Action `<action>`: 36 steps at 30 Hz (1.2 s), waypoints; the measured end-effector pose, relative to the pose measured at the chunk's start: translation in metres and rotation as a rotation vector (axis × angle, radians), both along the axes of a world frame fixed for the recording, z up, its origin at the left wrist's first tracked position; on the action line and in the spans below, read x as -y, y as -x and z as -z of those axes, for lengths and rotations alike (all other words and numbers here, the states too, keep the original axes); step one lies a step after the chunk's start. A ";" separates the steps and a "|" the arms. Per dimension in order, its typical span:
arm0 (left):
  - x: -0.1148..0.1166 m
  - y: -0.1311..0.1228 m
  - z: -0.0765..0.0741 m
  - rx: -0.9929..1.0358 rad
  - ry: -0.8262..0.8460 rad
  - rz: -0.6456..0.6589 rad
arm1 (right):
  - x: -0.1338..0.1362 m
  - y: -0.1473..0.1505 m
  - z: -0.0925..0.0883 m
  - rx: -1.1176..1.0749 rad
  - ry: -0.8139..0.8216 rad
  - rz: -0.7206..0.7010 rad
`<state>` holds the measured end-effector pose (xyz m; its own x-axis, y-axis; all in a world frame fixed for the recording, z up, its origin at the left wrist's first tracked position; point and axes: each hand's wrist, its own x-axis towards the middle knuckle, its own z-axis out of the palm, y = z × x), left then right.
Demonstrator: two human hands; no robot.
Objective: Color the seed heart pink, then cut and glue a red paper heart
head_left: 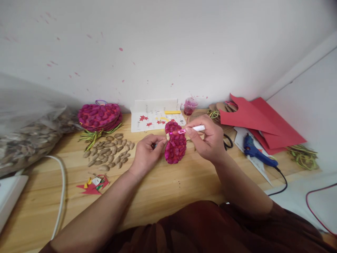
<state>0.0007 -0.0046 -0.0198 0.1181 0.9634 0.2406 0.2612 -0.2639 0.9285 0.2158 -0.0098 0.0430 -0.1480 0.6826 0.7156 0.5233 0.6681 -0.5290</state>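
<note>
A gourd-shaped piece covered in bumpy magenta shells [176, 147] is held up over the table, with a small pale unpainted spot on its left edge. My left hand [148, 151] is closed, pinching the piece at that edge near the waist. In my right hand [206, 138] is a white-handled brush [198, 128], its front part stained pink. The stained end lies across the narrow waist of the gourd-shaped piece. The brush's very tip is hard to make out against the magenta.
Loose peanut shells [110, 151] and red paper scraps [93, 185] lie left. Magenta rounds [100, 116] and a bag of shells [31, 140] stand behind. At the back are paper with red stars [137, 123] and a paint cup [190, 106]. Right: a blue glue gun [256, 153], red sheets [252, 119].
</note>
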 end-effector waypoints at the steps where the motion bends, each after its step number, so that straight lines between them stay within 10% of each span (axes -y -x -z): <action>1: 0.000 0.000 0.000 -0.001 0.000 -0.001 | 0.000 0.000 0.000 -0.011 -0.007 0.004; 36: -0.001 0.000 -0.004 -0.010 0.017 -0.018 | -0.001 0.001 0.002 0.008 -0.030 0.066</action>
